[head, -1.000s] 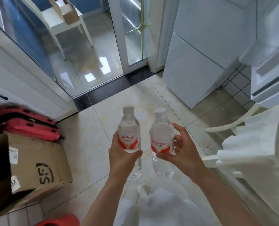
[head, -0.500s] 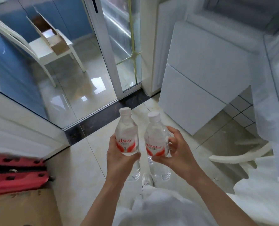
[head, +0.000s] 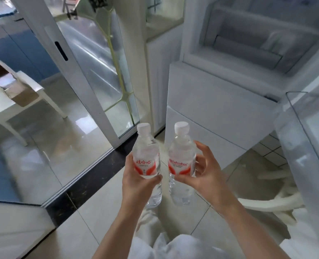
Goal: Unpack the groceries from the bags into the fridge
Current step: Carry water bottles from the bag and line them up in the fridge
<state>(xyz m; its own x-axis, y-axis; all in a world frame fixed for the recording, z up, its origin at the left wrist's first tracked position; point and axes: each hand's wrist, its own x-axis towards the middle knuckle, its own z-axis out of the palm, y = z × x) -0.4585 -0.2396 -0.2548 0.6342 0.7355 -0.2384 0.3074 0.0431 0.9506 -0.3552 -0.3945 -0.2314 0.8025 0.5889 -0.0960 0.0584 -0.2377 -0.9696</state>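
Note:
Two clear water bottles with white caps and red-and-white labels stand upright side by side in front of me. My left hand (head: 138, 186) grips the left bottle (head: 145, 152) round its middle. My right hand (head: 205, 176) grips the right bottle (head: 182, 152) the same way. The white fridge (head: 220, 109) stands ahead at the right, its upper compartment (head: 248, 45) open with shelves showing. Its open door, with a clear door bin (head: 308, 139), is at the far right.
A glass sliding door (head: 99, 75) with a white frame is on the left, a dark threshold below it. Beyond it stands a white chair (head: 22, 101) with a cardboard box on it. A white chair leg (head: 267, 202) lies low at the right.
My view has risen and turned toward the fridge, whose open upper compartment now shows. Both hands still hold the bottles and have lifted with them. The cardboard box and red items on the floor left the view.

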